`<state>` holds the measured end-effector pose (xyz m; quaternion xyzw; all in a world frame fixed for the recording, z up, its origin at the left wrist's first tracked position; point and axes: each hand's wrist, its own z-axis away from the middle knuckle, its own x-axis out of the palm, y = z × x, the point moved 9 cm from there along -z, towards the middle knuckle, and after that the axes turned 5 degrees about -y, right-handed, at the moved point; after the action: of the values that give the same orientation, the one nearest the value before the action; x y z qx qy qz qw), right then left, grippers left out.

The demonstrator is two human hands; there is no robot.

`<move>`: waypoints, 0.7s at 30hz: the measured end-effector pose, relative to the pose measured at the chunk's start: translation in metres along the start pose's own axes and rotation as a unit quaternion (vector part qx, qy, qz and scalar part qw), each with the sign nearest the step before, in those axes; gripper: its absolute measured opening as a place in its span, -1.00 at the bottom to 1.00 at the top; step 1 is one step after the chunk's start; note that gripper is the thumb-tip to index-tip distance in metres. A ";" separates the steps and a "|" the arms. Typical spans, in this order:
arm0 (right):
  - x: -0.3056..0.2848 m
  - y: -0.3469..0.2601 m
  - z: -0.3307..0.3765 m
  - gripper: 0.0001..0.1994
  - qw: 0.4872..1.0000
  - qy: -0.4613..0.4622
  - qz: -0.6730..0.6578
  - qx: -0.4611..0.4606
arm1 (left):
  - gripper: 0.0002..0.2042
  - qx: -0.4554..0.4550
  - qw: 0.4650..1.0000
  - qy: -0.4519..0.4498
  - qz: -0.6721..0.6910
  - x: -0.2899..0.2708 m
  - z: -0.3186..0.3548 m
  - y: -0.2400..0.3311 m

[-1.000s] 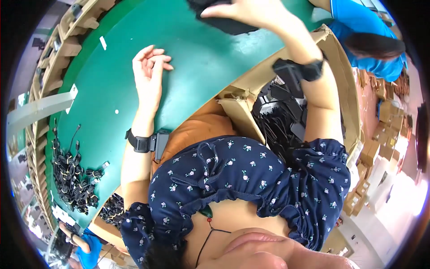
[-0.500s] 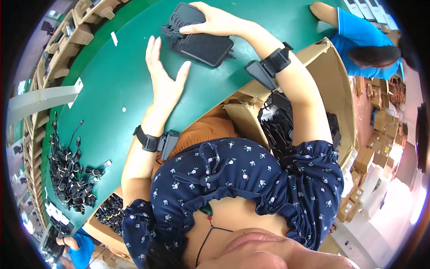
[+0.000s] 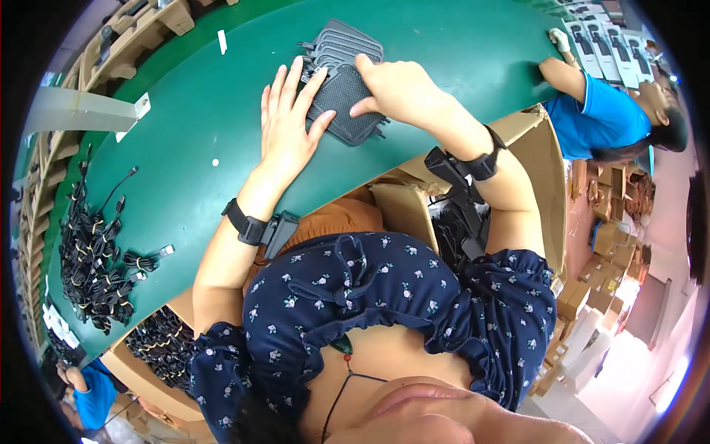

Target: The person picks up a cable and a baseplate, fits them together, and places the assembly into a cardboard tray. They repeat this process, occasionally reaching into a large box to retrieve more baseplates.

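Note:
Several flat black mesh-faced devices (image 3: 347,92) lie overlapped in a fanned stack on the green table, short plugs or cable ends sticking out at their edges. My right hand (image 3: 403,92) grips the stack's right edge, thumb and forefinger on the top faces; its other fingers are hidden. Against the left side lies my left hand (image 3: 288,122), its fingers stretched out and apart, with the thumb and forefinger touching the nearest device. Each wrist wears a black strap with a small black module.
Bundled black cables (image 3: 96,259) are heaped at the table's left. Beside my right arm, an open carton (image 3: 532,148) holds black parts; another carton (image 3: 166,396) at lower left holds tied cables. A grey post (image 3: 81,109) stands left. Co-workers in blue sit at far right and lower left.
My left hand has come in from beside the stack and now touches it. My right hand has shifted its hold toward the stack's right edge. The devices appear slightly lower and further right.

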<state>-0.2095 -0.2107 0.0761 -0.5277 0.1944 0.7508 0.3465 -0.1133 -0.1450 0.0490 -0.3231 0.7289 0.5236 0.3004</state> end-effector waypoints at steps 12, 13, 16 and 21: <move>-0.012 -0.037 -0.028 -0.58 0.975 0.145 -0.149 -0.076 | -0.31 -0.004 1.000 0.001 0.013 -0.062 0.053 -0.025; -0.016 -0.033 -0.026 -0.63 0.963 0.162 -0.205 -0.058 | -0.31 -0.001 0.999 -0.002 0.037 -0.060 0.054 -0.024; -0.037 -0.045 -0.029 -0.55 0.937 0.106 -0.331 -0.034 | -0.32 -0.001 0.997 0.019 0.068 -0.060 0.061 -0.033; -0.059 -0.054 -0.046 -0.77 0.919 0.113 -0.344 -0.158 | -0.37 -0.037 0.992 0.021 0.123 -0.052 0.056 -0.053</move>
<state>-0.1280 -0.2228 0.1181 -0.6911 -0.0825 0.5419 0.4711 -0.0345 -0.0966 0.0439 -0.2529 0.7496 0.5758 0.2063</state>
